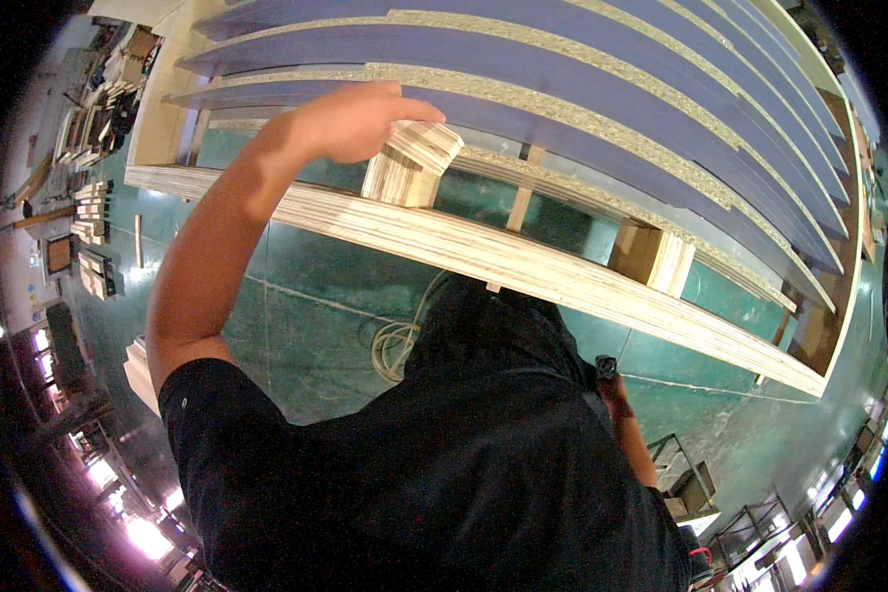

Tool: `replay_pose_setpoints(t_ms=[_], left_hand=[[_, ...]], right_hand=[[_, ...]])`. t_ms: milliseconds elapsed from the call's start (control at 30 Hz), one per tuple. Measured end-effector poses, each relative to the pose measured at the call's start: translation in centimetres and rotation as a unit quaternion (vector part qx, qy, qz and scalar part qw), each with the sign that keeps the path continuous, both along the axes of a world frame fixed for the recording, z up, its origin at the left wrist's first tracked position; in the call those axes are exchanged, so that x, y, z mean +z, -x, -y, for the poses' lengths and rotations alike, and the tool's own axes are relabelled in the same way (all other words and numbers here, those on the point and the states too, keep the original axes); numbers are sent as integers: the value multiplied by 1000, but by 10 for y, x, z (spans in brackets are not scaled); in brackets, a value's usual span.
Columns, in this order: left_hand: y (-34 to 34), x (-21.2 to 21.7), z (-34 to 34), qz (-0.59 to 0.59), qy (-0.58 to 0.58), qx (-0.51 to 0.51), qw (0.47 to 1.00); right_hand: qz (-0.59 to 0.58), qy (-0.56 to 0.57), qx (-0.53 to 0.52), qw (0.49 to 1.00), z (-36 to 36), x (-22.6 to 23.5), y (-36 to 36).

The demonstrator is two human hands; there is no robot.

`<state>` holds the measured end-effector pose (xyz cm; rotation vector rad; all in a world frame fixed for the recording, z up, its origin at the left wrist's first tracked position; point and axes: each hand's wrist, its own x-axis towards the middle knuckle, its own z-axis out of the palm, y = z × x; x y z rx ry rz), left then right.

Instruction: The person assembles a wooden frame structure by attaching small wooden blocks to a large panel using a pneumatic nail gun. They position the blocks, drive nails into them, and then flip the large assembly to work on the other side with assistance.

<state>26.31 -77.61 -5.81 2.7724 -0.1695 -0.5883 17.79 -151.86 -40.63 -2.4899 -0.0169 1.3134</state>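
My left hand (360, 120) reaches up over a long pale plywood rail (483, 249) and is closed on a short striped plywood block (427, 144). Its index finger lies along the block's top edge. Under that block, another plywood piece (402, 180) stands against the rail; whether the two are joined I cannot tell. My right arm (633, 444) hangs low at my side. A small black thing (607, 366) shows at its far end, and my right hand's fingers are hidden.
Beyond the rail run several blue panels (523, 109) with raw chipboard edges. Another plywood block (669, 261) sits against the rail to the right. A coiled hose (393, 350) lies on the green floor (311, 326). Stacked wood pieces (91, 212) lie at the far left.
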Motion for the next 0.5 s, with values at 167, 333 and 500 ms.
replay_pose_setpoints(t_ms=[167,333,500], left_hand=[[10,1,43,8,-11,160,987],[8,-4,36,-13,12,181,983],[14,-5,35,-58,1,113,992]], right_hand=[[-45,17,-31,998,-26,28,-12],[-7,-35,-54,998,-19,4,-6],[0,-79,-103,992,-5,-30,1]])
